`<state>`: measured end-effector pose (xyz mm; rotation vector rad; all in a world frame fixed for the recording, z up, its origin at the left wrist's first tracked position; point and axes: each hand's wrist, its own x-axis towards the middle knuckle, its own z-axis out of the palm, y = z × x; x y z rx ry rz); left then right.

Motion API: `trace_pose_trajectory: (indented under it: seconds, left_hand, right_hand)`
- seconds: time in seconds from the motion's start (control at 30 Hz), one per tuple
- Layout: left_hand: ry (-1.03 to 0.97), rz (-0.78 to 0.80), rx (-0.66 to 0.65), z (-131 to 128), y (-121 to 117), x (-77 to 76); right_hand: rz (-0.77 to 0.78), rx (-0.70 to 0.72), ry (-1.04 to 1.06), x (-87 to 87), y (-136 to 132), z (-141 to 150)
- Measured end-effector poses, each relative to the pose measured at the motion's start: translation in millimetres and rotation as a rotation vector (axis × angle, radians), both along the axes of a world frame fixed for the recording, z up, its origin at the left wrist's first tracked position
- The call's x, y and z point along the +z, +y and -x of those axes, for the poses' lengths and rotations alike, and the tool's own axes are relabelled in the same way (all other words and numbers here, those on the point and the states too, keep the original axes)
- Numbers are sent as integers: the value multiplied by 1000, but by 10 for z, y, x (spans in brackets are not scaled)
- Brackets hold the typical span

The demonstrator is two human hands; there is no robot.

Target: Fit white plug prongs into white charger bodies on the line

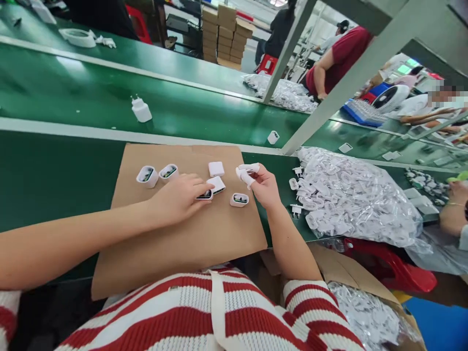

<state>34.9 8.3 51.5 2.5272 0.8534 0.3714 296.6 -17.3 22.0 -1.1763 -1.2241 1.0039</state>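
Note:
My left hand (179, 197) rests on a brown cardboard sheet (175, 243), fingers curled over a white charger shell (205, 194) whose open end shows. My right hand (263, 185), white cots on its fingertips, pinches a small white plug part (248, 169) just above the sheet's right edge. Several more open white shells lie on the cardboard: two at the left (147, 176) (168, 171), one below my right hand (239, 199), and closed ones in the middle (216, 168).
A clear bag heaped with white plug parts (351, 200) lies to my right, loose ones beside it (295, 209). A finished charger (141, 110) stands on the green conveyor belt (73, 92). A metal post (329, 102) slants across. Other people work beyond.

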Motion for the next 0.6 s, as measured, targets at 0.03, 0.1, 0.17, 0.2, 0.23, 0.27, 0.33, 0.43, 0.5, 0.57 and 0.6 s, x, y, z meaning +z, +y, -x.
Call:
trace_pose_trajectory:
  seconds: [0.03,0.1,0.17,0.2,0.23,0.27,0.33,0.43,0.5,0.57,0.6]
  left_hand:
    - [-10,27,24,28,-63,-110]
    - [-83,90,101,90,-114,-306]
    - [-204,152,165,151,-113,-451]
    - [-256,173,178,177,-108,-502]
    - [-295,185,175,199,-105,-539]
    - [-320,185,164,215,-106,-564]
    - [-355,172,145,230,-116,-588]
    - [-408,170,119,227,-134,-589]
    - [-424,179,101,224,-138,-586]
    - [-426,194,89,226,-134,-587]
    - [-427,202,87,228,-131,-590]
  right_hand:
    - [-11,24,-37,-8,-27,39]
    - [-13,72,-99,-18,-81,128]
    - [-36,101,-205,1,-145,231]
    - [-65,116,-287,25,-182,288]
    - [-104,135,-387,56,-219,350]
    - [-154,158,-498,92,-256,414]
    - [-247,222,-718,159,-314,546]
    - [-314,310,-984,207,-339,717]
    - [-315,326,-1090,202,-320,790]
    - [-312,333,-1138,186,-295,828]
    - [-313,342,-1150,180,-286,838]
